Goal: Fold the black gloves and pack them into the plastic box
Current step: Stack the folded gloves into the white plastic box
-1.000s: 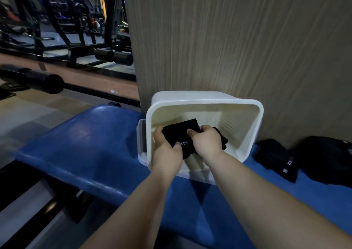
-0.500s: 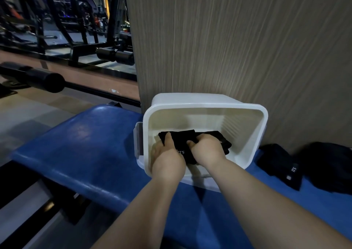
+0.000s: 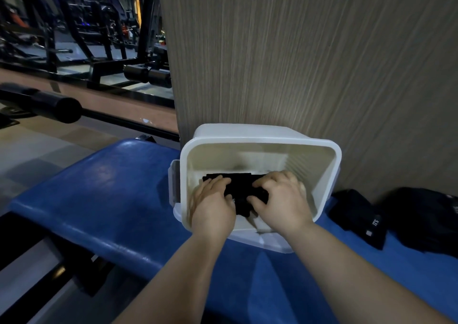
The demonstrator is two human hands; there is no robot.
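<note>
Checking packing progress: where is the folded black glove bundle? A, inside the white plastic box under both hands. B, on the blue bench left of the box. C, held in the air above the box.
A: the black gloves lie in the plastic box, under the left hand and right hand.

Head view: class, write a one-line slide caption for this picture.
Left hand and right hand settle folded black gloves into the white plastic box on a blue bench.
</note>
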